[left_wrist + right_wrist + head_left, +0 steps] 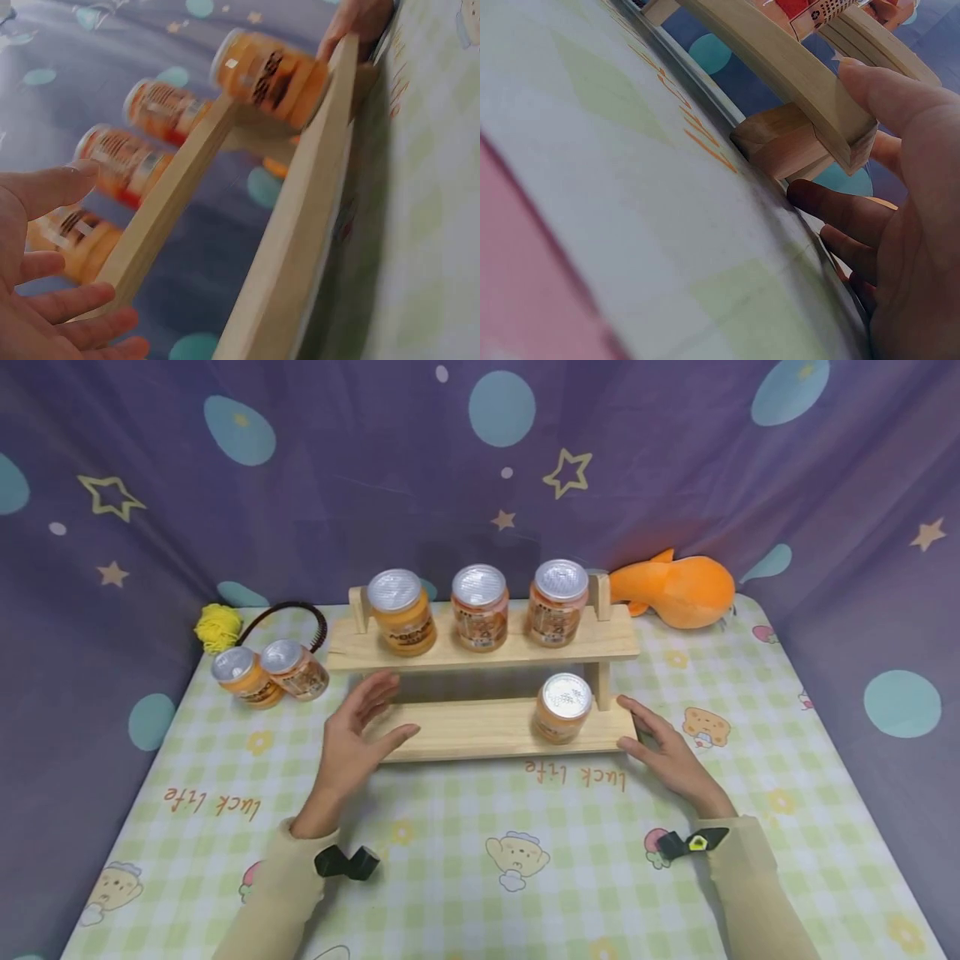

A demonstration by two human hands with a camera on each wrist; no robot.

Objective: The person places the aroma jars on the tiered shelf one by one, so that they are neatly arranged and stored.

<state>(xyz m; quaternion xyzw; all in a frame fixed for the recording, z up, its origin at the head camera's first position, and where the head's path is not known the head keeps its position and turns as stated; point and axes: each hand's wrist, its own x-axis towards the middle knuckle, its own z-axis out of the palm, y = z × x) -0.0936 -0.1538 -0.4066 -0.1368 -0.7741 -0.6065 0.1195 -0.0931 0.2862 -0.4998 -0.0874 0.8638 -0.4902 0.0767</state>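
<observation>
A two-tier wooden shelf (465,727) stands on the table, with three filled jars along its upper board, one of them a middle jar (480,610). One more jar (564,710) sits toward the right end of the lower board. At that end my right hand (671,764) holds the board's corner, thumb in front and index finger behind, as the right wrist view shows the thumb against the wood (810,90). My left hand (356,739) hovers by the shelf's left end, fingers spread and holding nothing. In the left wrist view its palm (45,277) faces the boards.
Two jars stand left of the shelf, an orange one (247,678) and a labelled one (296,670). Behind them are a yellow fluffy ball (217,627) and a dark coiled band (300,607). An orange plush toy (682,591) lies back right. A purple curtain (337,493) encloses the table.
</observation>
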